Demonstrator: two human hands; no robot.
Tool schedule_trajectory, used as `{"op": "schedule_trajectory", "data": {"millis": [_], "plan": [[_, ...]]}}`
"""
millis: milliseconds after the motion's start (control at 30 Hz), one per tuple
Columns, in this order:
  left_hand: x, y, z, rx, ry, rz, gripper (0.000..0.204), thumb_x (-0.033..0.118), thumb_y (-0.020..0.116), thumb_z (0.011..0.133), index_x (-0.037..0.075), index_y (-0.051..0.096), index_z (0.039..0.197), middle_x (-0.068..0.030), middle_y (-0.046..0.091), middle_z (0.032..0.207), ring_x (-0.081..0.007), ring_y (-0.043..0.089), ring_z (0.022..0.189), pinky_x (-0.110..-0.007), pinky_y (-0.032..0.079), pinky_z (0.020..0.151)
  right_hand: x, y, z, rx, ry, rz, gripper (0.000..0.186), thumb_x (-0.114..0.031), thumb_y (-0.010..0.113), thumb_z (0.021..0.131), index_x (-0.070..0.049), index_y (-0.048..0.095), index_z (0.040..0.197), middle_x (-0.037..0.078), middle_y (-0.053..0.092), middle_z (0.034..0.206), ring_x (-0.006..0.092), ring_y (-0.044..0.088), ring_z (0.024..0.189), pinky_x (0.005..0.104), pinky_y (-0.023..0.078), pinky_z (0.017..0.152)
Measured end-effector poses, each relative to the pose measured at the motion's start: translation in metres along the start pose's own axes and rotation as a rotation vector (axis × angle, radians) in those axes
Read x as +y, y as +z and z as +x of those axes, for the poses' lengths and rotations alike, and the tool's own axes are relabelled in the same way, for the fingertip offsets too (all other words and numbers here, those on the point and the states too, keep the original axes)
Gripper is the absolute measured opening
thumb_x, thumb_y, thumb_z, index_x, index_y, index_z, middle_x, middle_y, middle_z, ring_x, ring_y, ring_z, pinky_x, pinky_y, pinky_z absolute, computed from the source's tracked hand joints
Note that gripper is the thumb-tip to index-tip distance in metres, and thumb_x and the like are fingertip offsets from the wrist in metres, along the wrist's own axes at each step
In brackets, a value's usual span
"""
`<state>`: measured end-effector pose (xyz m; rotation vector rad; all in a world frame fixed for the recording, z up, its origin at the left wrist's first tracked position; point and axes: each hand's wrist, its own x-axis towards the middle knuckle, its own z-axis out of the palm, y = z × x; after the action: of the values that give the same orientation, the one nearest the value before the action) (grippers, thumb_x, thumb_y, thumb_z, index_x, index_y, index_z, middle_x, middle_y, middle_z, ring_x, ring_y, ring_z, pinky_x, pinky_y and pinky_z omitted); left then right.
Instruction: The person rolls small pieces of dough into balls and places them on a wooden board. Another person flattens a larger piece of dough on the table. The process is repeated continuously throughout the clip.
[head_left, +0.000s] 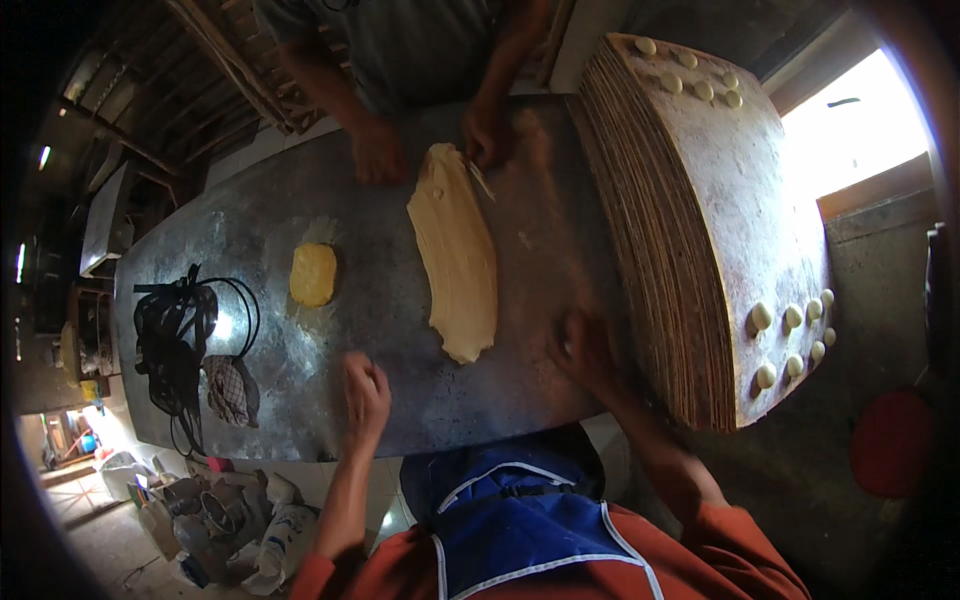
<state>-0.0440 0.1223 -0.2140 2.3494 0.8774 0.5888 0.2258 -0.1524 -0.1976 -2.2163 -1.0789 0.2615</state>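
Note:
A long, flattened sheet of pale dough [455, 255] lies lengthwise across the dark metal table [370, 315]. My left hand [367, 393] rests at the near side of the table, left of the dough, its fingers curled into a loose fist. To the right of the dough's near end is my right hand [588, 350], in shadow, with its fingers bent inward. A small pale spot shows at its fingers, and I cannot make out what it is. Neither hand touches the dough. A yellow block [313, 275], fat or dough, sits left of the sheet on a greasy patch.
Across the table stands a person whose hand [487, 132] is at the dough's far end, beside a thin torn strip [481, 180]. On the right rises a tall stack of boards [690, 230], topped with several dough balls [762, 317]. Black straps [175, 335] and a checked cloth [230, 390] lie left.

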Motion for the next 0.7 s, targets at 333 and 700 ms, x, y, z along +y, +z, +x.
{"op": "schedule_trajectory", "data": {"millis": [333, 700], "plan": [[0.009, 0.004, -0.031, 0.041, -0.018, 0.184, 0.023, -0.004, 0.060, 0.093, -0.001, 0.044, 0.109, -0.0206, 0.051, 0.105, -0.0382, 0.055, 0.101, -0.049, 0.045, 0.092, 0.007, 0.010, -0.008, 0.131, -0.028, -0.008, 0.018, -0.013, 0.067, 0.085, -0.001, 0.057, 0.094, 0.024, 0.059, 0.092, 0.0445, 0.057, 0.091, 0.0525, 0.045, 0.078], [0.047, -0.060, 0.005, -0.729, 0.241, 0.236, 0.026, 0.000, 0.069, 0.067, 0.000, 0.066, 0.093, -0.0206, 0.056, 0.108, -0.0413, 0.056, 0.106, -0.049, 0.048, 0.092, 0.031, 0.015, -0.058, 0.122, -0.115, -0.178, 0.016, -0.011, 0.058, 0.089, 0.000, 0.065, 0.098, 0.024, 0.060, 0.117, 0.0388, 0.060, 0.104, 0.0511, 0.049, 0.090]]}}
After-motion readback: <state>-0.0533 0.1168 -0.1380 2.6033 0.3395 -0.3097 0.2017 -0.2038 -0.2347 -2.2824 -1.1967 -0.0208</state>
